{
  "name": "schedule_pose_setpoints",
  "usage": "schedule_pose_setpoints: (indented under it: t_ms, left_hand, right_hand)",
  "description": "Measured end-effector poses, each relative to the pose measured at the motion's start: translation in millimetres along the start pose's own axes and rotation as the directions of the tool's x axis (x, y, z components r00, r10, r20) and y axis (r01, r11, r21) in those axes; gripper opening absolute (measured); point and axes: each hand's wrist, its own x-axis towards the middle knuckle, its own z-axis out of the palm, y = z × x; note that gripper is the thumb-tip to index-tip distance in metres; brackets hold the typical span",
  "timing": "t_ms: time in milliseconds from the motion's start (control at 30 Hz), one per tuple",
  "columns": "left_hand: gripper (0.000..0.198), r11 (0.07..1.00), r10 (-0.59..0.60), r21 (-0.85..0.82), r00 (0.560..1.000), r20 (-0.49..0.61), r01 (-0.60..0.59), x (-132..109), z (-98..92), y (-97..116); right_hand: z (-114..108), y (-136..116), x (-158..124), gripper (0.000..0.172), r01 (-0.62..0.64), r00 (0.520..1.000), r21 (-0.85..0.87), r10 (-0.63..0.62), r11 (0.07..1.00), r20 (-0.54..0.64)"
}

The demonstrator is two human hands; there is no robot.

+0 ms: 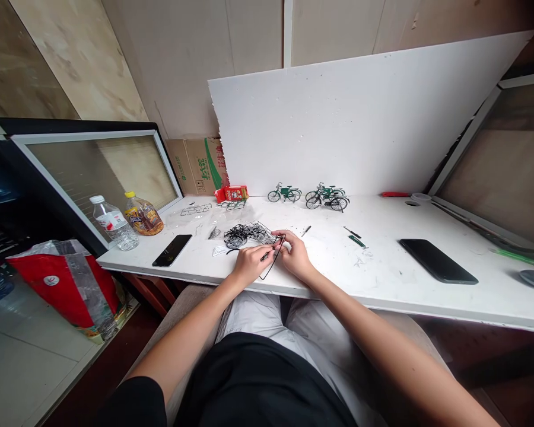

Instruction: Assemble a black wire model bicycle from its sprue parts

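My left hand (251, 264) and my right hand (295, 256) meet near the table's front edge. Between them is a thin black plastic parts frame (267, 273), its lower corner hanging below the fingers. My right fingers pinch its upper end, while my left fingers are closed on a small dark part of it, partly hidden. Just beyond my left hand lies a tangled pile of black model bicycle parts (242, 233). Farther back stand small model bicycles: a green one (285, 193) and, to its right, a cluster with a black one (327, 201) in front.
On the white table (382, 261) lie a phone (172, 250) at left, another phone (438, 261) at right, a small blade tool (352, 232) and a green piece (356, 241). Two bottles (115, 222) stand left. A red packet (231, 194) sits behind; a white board (338, 124) leans at back.
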Motion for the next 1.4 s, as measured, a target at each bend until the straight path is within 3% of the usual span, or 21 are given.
schedule_pose_setpoints:
  t_ms: [233, 533, 633, 700, 800, 900, 1000, 1167, 1400]
  left_hand:
    - [0.020, 0.984, -0.132, -0.117, 0.991, 0.031, 0.135, 2, -1.8, -1]
    - [0.018, 0.916, -0.280, -0.279, 0.957, 0.072, 0.289, 7, -0.8, -1]
    - [0.023, 0.854, -0.410, -0.363, 0.911, -0.031, 0.372, 8, -3.7, -14]
    - [0.028, 0.816, -0.489, -0.400, 0.867, -0.092, 0.418, 7, -6.7, -23]
    - [0.027, 0.862, -0.443, -0.324, 0.890, -0.109, 0.390, 4, -8.5, -27]
    - [0.022, 0.939, -0.318, -0.177, 0.940, -0.126, 0.294, 0, -7.4, -22]
    - [0.025, 0.959, -0.270, -0.130, 0.951, -0.147, 0.252, 1, -9.8, -14]
    - [0.041, 0.931, -0.315, -0.244, 0.936, -0.160, 0.272, 8, -17.3, -8]
    - [0.081, 0.788, -0.394, -0.481, 0.915, 0.084, 0.384, 4, -3.3, -16]
  right_hand:
    - [-1, -3, 0, 0.054, -0.022, 1.000, 0.055, 0.021, 0.998, 0.021]
    - [-3, -2, 1, 0.047, -0.092, 0.993, 0.131, 0.081, 0.987, 0.089]
    - [-4, -2, 2, 0.043, -0.106, 0.990, 0.164, 0.090, 0.981, 0.104]
    - [-6, -2, 2, 0.030, -0.114, 0.990, 0.186, 0.096, 0.976, 0.105]
    - [-6, -4, 2, 0.008, -0.119, 0.992, 0.181, 0.108, 0.976, 0.069]
    - [-6, -5, 2, 0.014, -0.102, 0.995, 0.110, 0.099, 0.989, 0.031]
    - [-5, -4, 1, 0.013, -0.046, 0.999, 0.040, 0.046, 0.998, -0.006]
    - [-4, -3, 0, 0.018, -0.020, 1.000, 0.012, 0.020, 1.000, -0.006]
    - [-2, -4, -2, 0.021, -0.016, 0.999, -0.023, 0.017, 1.000, 0.032]
